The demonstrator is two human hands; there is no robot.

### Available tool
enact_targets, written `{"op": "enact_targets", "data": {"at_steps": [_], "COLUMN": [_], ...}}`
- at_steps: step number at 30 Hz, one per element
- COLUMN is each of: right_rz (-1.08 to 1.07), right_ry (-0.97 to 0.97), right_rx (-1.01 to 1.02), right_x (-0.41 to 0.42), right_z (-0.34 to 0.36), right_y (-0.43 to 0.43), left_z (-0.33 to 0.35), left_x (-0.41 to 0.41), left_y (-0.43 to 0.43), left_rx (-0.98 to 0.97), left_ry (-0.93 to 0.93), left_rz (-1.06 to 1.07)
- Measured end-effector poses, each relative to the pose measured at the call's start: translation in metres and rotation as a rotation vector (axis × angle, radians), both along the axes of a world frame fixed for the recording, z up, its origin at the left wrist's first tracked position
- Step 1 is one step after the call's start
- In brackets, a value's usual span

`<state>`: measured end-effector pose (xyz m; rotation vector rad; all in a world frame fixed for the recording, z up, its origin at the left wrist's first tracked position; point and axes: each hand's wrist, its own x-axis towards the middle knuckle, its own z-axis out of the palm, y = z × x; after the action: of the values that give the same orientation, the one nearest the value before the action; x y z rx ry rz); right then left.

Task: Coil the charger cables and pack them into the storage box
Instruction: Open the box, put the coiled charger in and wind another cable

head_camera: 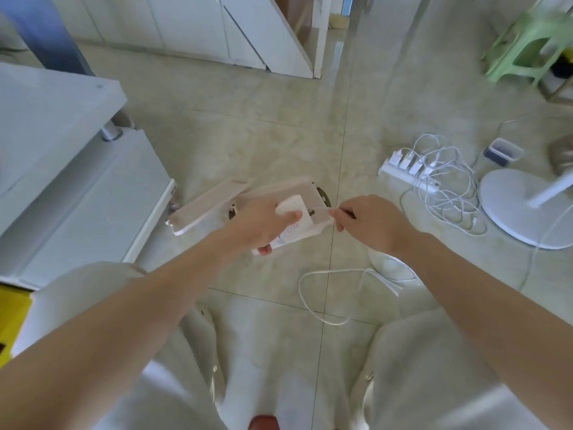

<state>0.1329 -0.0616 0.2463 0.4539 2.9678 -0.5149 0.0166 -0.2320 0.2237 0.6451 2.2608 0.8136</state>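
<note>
Pulling the cable from the charger, over the storage box.
L hand clamps charger brick; R hand pinches cable nr plug. Best: pull straight, then coil loose w/ even loops.

open floor ahead, cabinet left, cable tangle right

Power strip right of box, prob. lid left.

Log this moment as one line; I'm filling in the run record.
left hand: holds charger | right hand: pinches cable | box: open on floor | power strip: more chargers plugged in
</note>
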Motion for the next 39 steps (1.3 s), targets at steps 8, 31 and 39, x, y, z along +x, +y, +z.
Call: {"op": "enact_targets", "data": {"at_steps": [8, 31, 39], "right_rz": [0.063, 0.296, 0.118], "right_ry": [0.086, -0.366, -0.140], "right_rx": [-0.271, -0.062, 0.130], "right_x": [0.008, 0.034, 0.028], "right_z": [-0.002, -0.048, -0.048], "right_y": [-0.031, 0.000, 0.008], "left_z": [-0.010, 0.025, -0.002], "left_x": [0.016, 0.041, 0.038], "left_y": [0.020, 0.001, -0.003], "left_rx": [0.235, 0.245, -0.193], "left_ry": [-0.134, -0.568, 0.097], "left_rz": [0.275, -0.120, -0.217]}}
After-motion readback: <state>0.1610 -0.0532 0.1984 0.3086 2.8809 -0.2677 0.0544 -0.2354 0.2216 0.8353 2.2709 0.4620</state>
